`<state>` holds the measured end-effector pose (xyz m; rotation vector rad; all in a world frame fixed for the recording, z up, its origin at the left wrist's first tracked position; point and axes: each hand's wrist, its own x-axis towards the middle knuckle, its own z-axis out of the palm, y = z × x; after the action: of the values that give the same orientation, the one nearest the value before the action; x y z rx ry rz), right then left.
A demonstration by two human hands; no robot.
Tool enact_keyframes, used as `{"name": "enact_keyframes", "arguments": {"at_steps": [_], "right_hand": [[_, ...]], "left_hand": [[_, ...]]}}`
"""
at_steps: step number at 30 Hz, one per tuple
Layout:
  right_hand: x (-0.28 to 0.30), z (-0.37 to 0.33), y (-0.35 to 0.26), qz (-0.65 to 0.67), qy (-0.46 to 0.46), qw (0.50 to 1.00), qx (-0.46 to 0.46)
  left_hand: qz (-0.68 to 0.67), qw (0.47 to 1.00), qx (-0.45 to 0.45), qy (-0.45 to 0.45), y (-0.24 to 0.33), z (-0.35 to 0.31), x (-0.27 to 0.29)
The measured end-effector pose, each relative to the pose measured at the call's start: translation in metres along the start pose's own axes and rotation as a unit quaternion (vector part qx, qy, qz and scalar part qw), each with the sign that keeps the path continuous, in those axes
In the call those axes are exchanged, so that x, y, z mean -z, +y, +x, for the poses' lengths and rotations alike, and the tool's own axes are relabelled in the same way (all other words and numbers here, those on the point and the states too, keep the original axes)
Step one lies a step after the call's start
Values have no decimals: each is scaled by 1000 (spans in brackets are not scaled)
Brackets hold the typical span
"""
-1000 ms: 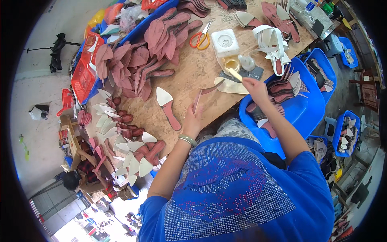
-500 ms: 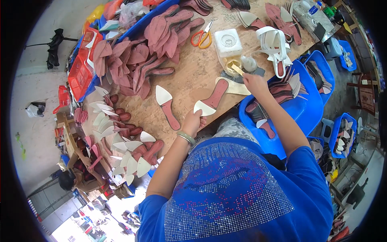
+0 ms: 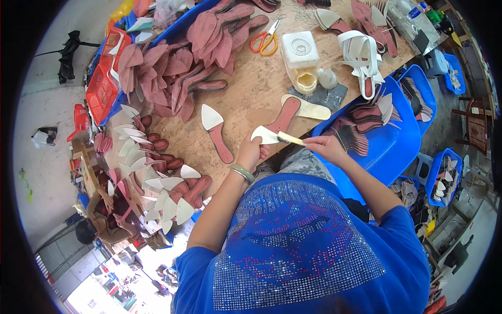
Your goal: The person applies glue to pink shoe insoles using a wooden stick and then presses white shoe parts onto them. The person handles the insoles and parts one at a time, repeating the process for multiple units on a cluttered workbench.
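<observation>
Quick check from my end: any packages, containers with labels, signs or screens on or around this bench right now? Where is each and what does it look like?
White square tub: on the bench top beside the orange-handled scissors; boxy, with a round moulded lid.
Clear bottle: far right end of the bench; blue cap, label too small to make out.
Dark flat slab, perhaps a phone: near that bottle; face dark.
No signs seen.

Blue short-sleeved shirt (image 3: 308, 246), rhinestone-studded front; pale green bangle (image 3: 242, 173) on left wrist
</observation>
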<state>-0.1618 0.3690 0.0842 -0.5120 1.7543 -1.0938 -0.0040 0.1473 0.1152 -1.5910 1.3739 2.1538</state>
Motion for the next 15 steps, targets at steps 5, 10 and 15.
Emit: {"name": "enact_keyframes", "arguments": {"at_steps": [5,10,15], "right_hand": [[9,27,29,-45,90,994,45],[43,56,19,9,99,988,-122],[52,92,15,-176,157,970,57]], "left_hand": [[16,1000,-10,3,0,3,3],[60,998,-29,12,3,-1,1],[113,992,-46,10,6,1,0]]}}
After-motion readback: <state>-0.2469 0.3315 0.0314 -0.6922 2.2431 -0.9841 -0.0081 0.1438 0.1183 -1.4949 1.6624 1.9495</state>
